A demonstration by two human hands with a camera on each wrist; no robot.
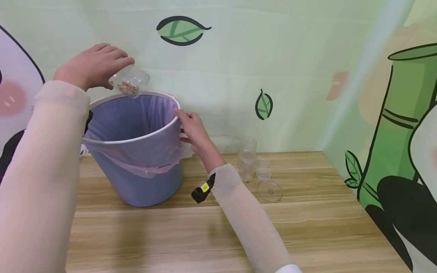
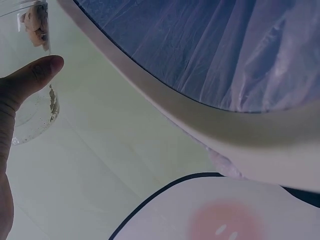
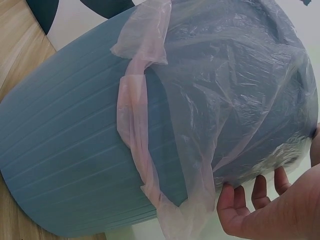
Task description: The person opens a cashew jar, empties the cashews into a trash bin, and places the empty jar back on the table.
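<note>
My left hand (image 1: 97,66) grips a clear jar (image 1: 139,77) from above and tilts it over the far rim of a blue trash can (image 1: 143,159). Small brownish pieces (image 1: 128,88) lie along the jar's lower side. In the left wrist view, the thumb (image 2: 37,75) presses on the jar, and crumbs cling near one end. My right hand (image 1: 194,131) holds the trash can's right rim, thumb at the top edge and fingers against the outside. A translucent pinkish liner (image 3: 225,85) is folded over the rim, with a twisted band around the outside. The can's bottom inside is hidden.
Several clear containers (image 1: 247,157) stand on the wooden table (image 1: 211,227) near the back wall, right of the trash can. A clear round lid (image 1: 269,190) lies in front of them. A printed cloth backdrop (image 1: 222,49) rises behind the table.
</note>
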